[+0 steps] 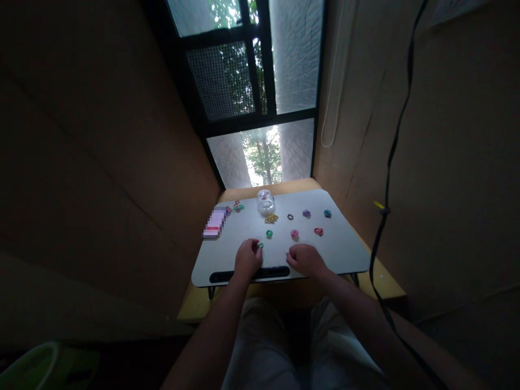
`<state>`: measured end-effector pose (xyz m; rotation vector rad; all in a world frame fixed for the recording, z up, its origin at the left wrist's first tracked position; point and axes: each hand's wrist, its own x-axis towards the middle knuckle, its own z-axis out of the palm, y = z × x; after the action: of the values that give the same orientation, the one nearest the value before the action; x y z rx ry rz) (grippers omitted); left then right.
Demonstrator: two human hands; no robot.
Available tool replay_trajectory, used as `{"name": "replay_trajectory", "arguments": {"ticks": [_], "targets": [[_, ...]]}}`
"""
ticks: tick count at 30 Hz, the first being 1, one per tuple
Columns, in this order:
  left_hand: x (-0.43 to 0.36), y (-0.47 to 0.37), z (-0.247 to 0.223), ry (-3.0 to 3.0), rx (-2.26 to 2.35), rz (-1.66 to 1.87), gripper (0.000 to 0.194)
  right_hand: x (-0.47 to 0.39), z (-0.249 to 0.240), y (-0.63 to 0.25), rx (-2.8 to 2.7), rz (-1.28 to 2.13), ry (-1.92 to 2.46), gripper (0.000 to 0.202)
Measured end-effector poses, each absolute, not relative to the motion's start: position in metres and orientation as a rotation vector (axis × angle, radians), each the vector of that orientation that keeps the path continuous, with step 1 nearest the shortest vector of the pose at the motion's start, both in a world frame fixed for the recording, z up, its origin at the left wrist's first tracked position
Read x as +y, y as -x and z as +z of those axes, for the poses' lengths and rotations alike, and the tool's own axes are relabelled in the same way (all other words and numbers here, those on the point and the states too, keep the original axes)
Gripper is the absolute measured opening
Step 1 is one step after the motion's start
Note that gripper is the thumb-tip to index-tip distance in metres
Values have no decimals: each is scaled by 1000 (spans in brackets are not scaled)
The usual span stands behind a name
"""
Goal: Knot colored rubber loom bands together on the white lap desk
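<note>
My left hand (248, 258) is closed in a pinch at the near part of the white folding table (337, 252), with a small green ring (260, 245) at its fingertips. To its right my right hand (303, 258) rests curled, its fingers pressed together; anything inside is hidden. Beyond the hands lie small piles of rings: green (269, 234), pink (294, 234), red (318, 231), yellow (271, 219), purple (306, 213) and blue (327, 213). A dark ring (290, 216) lies between the yellow and purple piles.
A clear jar (265, 202) stands near the table's far edge. Mixed colored rings (237, 207) lie at the far left, near a blurred phone-like object (215, 222). A black slot (270, 272) runs along the near edge. A dark cord (393, 146) hangs at the right.
</note>
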<state>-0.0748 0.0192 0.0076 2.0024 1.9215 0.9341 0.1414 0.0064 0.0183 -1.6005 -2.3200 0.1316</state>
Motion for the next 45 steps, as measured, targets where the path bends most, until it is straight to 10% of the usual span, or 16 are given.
{"name": "replay_trajectory", "arguments": {"ticks": [45], "targets": [[5, 22, 9, -2038, 1492, 949, 18, 8, 18, -146, -2240, 290, 1539, 21]]}}
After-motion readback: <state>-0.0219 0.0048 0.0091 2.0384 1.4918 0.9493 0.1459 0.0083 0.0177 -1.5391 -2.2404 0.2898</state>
